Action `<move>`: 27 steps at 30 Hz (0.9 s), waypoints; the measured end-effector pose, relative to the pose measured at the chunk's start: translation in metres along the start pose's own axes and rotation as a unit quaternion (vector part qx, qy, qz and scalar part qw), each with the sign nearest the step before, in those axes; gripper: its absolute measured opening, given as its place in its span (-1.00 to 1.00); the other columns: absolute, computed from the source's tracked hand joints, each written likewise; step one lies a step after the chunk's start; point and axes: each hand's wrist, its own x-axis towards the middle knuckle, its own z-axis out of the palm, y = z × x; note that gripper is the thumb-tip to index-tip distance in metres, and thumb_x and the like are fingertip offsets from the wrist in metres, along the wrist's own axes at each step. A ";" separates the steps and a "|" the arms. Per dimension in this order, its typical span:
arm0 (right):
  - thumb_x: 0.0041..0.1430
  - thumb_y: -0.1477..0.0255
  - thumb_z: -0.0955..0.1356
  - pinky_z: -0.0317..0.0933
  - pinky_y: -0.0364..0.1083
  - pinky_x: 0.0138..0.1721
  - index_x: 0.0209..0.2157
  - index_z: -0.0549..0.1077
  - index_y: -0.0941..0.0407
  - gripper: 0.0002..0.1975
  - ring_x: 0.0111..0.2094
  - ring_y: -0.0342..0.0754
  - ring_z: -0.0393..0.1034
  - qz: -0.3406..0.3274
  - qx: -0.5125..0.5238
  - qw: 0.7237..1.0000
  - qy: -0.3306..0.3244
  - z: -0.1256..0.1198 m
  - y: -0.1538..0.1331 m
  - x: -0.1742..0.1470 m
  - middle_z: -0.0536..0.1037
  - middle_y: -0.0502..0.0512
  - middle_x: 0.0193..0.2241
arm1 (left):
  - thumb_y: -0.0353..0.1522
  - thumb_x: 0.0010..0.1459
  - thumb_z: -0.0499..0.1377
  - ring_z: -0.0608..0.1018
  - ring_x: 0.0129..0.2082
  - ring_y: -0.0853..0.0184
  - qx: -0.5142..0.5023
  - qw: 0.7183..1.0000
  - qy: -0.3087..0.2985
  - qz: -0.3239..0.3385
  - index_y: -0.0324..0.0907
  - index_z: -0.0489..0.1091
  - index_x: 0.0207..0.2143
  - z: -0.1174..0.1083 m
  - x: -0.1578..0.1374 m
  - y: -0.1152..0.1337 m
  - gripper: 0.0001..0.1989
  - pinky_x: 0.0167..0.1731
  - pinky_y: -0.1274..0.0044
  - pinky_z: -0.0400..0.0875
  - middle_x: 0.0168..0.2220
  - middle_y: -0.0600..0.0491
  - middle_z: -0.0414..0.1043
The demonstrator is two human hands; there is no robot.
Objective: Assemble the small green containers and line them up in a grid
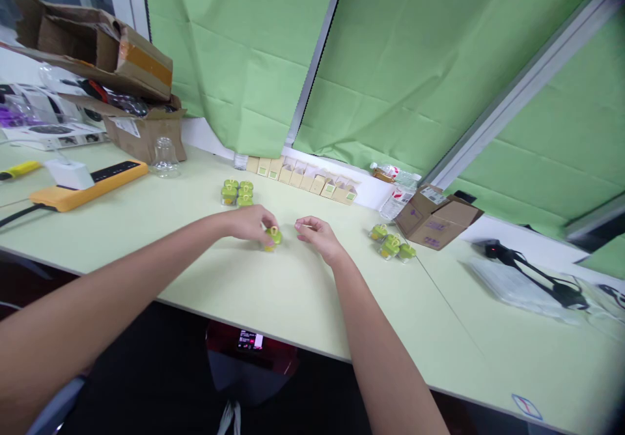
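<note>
My left hand (251, 222) is closed with its fingertips on a small clear container with a green lid (274, 235), at the middle of the table. Just to the right is my right hand (319, 236), apart from that container. Its fingers are curled with thumb and fingertips close together; anything between them is too small to make out. Behind my left hand stands a group of several similar green-lidded containers (237, 191). Another cluster of green-lidded containers (389, 246) sits to the right, beside an open cardboard box (434, 217).
Small house-shaped cartons (303, 178) line the back edge. Plastic bottles (395, 174) lie behind the box. An orange power strip (90, 184), a clear glass-like vessel (166, 158) and stacked cardboard boxes (141, 129) occupy the left. A black strapped device (534, 272) lies on the right.
</note>
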 end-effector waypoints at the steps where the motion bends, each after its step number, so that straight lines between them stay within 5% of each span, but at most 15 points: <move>1: -0.10 0.16 0.50 0.37 -0.04 -0.21 -0.33 0.53 0.08 -0.66 -0.33 -0.08 0.41 0.002 -0.012 1.000 0.004 0.000 0.000 0.001 0.55 0.05 -0.36 | -0.17 -0.26 0.36 0.54 -0.34 0.28 0.027 0.999 0.009 -0.017 -0.07 0.59 -0.28 -0.012 -0.012 -0.006 -0.60 -0.37 0.56 0.34 -0.30 0.08 0.57; 5: -0.03 0.17 0.46 0.35 -0.04 -0.27 -0.32 0.53 0.07 -0.71 -0.40 -0.09 0.39 -0.001 -0.062 0.998 0.012 -0.001 0.002 0.003 0.53 0.03 -0.43 | -0.05 -0.25 0.34 0.54 -0.39 0.26 0.094 0.986 0.089 -0.109 -0.03 0.58 -0.21 -0.054 -0.054 -0.044 -0.50 -0.38 0.54 0.37 -0.38 0.08 0.57; 8: -0.01 0.19 0.44 0.33 -0.06 -0.32 -0.33 0.54 0.07 -0.74 -0.45 -0.10 0.37 -0.004 -0.086 0.996 0.016 -0.001 0.004 0.004 0.51 0.02 -0.49 | 0.02 -0.27 0.33 0.55 -0.34 0.24 0.104 0.970 0.172 -0.133 -0.04 0.59 -0.24 -0.070 -0.066 -0.068 -0.47 -0.37 0.53 0.39 -0.21 0.03 0.58; 12: -0.01 0.21 0.44 0.32 -0.07 -0.34 -0.32 0.54 0.07 -0.75 -0.47 -0.10 0.37 0.003 -0.104 0.994 0.024 -0.003 0.003 0.004 0.52 0.01 -0.49 | 0.06 -0.25 0.31 0.56 -0.31 0.27 0.094 0.964 0.217 -0.123 -0.06 0.58 -0.23 -0.071 -0.056 -0.082 -0.44 -0.33 0.54 0.41 -0.05 0.02 0.53; 23: 0.00 0.19 0.42 0.33 -0.04 -0.33 -0.32 0.52 0.08 -0.72 -0.43 -0.07 0.37 -0.008 -0.096 0.994 0.058 -0.013 0.006 0.012 0.54 0.05 -0.42 | -0.02 -0.15 0.29 0.57 -0.29 0.26 0.126 0.957 0.241 -0.102 -0.12 0.48 -0.10 -0.062 -0.032 -0.085 -0.43 -0.24 0.48 0.43 -0.04 -0.01 0.48; 25: 0.01 0.17 0.40 0.33 -0.01 -0.26 -0.29 0.50 0.09 -0.70 -0.36 -0.04 0.39 -0.039 -0.118 0.985 0.120 -0.027 0.001 0.014 0.55 0.09 -0.33 | 0.00 -0.12 0.27 0.54 -0.29 0.25 0.153 0.950 0.259 -0.089 -0.11 0.42 0.01 -0.060 -0.035 -0.078 -0.35 -0.21 0.44 0.43 -0.03 -0.03 0.45; 27: 0.05 0.19 0.37 0.29 0.04 -0.14 -0.22 0.47 0.10 -0.68 -0.25 0.03 0.40 -0.082 -0.180 0.943 0.266 -0.052 -0.003 0.014 0.53 0.15 -0.22 | 0.01 -0.05 0.23 0.52 -0.26 0.24 0.184 0.937 0.291 -0.057 -0.10 0.37 0.07 -0.057 -0.036 -0.067 -0.34 -0.17 0.41 0.41 -0.04 -0.03 0.43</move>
